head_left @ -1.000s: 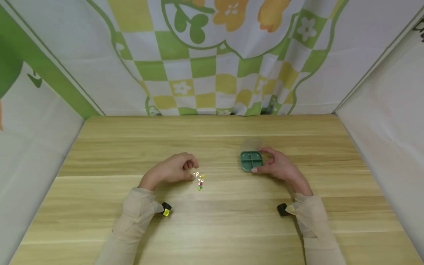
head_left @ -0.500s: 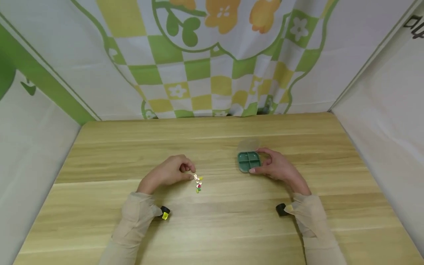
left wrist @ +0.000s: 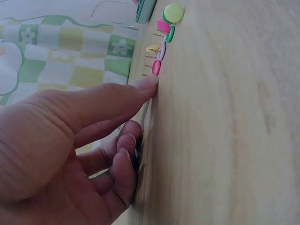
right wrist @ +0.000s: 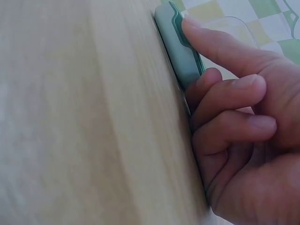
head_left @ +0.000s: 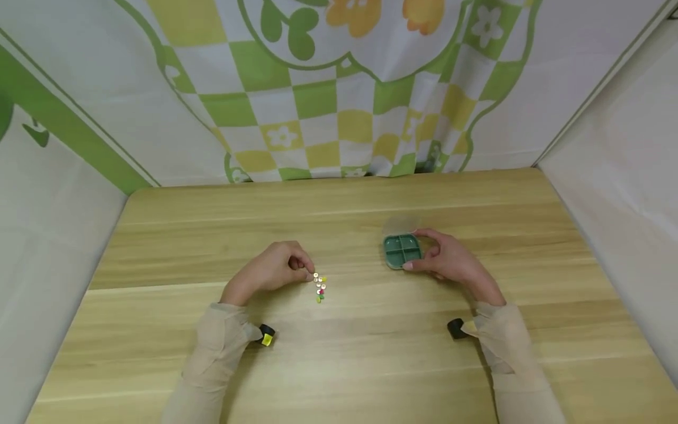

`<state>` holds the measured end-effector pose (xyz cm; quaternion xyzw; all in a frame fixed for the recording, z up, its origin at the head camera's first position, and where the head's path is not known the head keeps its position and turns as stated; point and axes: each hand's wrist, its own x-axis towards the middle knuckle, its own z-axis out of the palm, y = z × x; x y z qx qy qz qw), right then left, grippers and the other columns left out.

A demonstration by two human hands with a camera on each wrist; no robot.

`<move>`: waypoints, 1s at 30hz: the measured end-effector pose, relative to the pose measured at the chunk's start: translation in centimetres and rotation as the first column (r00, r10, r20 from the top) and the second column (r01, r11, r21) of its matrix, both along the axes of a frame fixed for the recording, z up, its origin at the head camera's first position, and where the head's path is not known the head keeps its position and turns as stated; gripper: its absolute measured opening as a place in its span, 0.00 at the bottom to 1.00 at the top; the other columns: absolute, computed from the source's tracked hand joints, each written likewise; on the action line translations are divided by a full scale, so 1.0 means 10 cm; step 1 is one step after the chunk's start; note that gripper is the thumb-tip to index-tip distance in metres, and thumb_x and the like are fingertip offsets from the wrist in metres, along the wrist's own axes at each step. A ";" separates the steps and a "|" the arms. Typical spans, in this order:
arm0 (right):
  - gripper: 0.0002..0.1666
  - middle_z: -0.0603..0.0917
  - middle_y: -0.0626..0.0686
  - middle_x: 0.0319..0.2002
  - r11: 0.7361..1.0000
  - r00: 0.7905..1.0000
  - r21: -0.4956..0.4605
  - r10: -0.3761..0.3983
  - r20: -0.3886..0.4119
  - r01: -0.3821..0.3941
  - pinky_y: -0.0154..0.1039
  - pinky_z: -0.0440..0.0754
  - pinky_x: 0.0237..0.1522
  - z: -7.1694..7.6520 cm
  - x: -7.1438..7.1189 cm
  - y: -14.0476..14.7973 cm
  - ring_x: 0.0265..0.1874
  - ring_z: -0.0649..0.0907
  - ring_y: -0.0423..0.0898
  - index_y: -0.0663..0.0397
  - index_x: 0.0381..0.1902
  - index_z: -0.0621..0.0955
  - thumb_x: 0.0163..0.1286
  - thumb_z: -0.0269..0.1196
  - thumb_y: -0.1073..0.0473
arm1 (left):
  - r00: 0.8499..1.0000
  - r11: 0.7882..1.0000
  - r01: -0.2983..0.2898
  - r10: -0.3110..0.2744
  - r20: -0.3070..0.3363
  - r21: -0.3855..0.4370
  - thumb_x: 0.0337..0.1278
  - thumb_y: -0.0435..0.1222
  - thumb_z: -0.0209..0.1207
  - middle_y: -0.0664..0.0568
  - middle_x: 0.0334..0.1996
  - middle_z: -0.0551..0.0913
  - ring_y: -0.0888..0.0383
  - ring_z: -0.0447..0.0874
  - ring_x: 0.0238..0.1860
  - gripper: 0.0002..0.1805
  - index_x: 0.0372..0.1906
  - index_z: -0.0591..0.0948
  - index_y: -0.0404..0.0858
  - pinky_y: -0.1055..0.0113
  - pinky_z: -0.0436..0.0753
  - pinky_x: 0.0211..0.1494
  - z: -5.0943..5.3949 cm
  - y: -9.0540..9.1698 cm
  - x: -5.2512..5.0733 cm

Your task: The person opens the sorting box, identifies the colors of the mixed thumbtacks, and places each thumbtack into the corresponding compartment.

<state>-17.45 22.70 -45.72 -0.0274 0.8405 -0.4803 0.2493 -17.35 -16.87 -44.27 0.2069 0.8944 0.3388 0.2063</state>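
Observation:
A small cluster of thumbtacks (head_left: 320,287) with round coloured heads lies on the table, pins pointing up in the left wrist view. At its far end my left hand (head_left: 275,266) brings thumb and index tips together on the nearest thumbtack; the thumb (left wrist: 140,85) hides most of it and the index fingertip. A pink thumbtack (left wrist: 156,67) stands just beyond that thumb. To the right, my right hand (head_left: 450,259) grips the side of a green four-compartment pill box (head_left: 402,251) between thumb and index finger. Its clear lid (head_left: 401,224) is raised at the back.
The wood-grain table (head_left: 360,359) lies beneath everything. A checked green, yellow and white curtain (head_left: 339,118) hangs along its back edge, with pale side walls left and right. Each wrist wears a small black device (head_left: 457,328).
The left thumb and index finger have drawn closer together at the far end of the thumbtacks. My right hand keeps its grip on the pill box. The head view has shifted slightly.

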 end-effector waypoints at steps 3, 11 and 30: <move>0.54 0.68 0.42 0.15 1.000 1.000 -0.001 0.013 0.012 -0.013 0.34 0.68 0.17 0.02 -0.01 0.01 0.11 0.66 0.39 0.49 0.80 0.64 0.61 0.79 0.51 | 1.000 1.000 -0.001 0.001 0.009 0.003 0.61 0.39 0.73 0.55 0.37 0.84 0.60 0.78 0.40 0.02 0.34 0.90 0.48 0.69 0.79 0.48 0.01 0.00 0.00; 0.55 0.69 0.43 0.15 1.000 1.000 -0.019 0.017 0.024 -0.016 0.34 0.69 0.17 0.04 -0.03 0.01 0.11 0.68 0.39 0.48 0.81 0.63 0.62 0.79 0.50 | 1.000 1.000 0.011 -0.011 -0.004 0.024 0.64 0.38 0.71 0.54 0.37 0.87 0.60 0.80 0.38 0.02 0.35 0.92 0.46 0.70 0.81 0.44 0.05 -0.04 -0.02; 0.54 0.74 0.47 0.16 0.999 1.000 -0.038 0.021 0.018 -0.020 0.34 0.70 0.16 0.02 -0.02 0.03 0.12 0.72 0.40 0.49 0.81 0.62 0.63 0.77 0.49 | 0.985 1.000 -0.019 0.018 -0.169 -0.005 0.69 0.37 0.67 0.58 0.35 0.92 0.66 0.84 0.36 0.04 0.39 0.92 0.47 0.70 0.82 0.43 0.02 -0.01 -0.08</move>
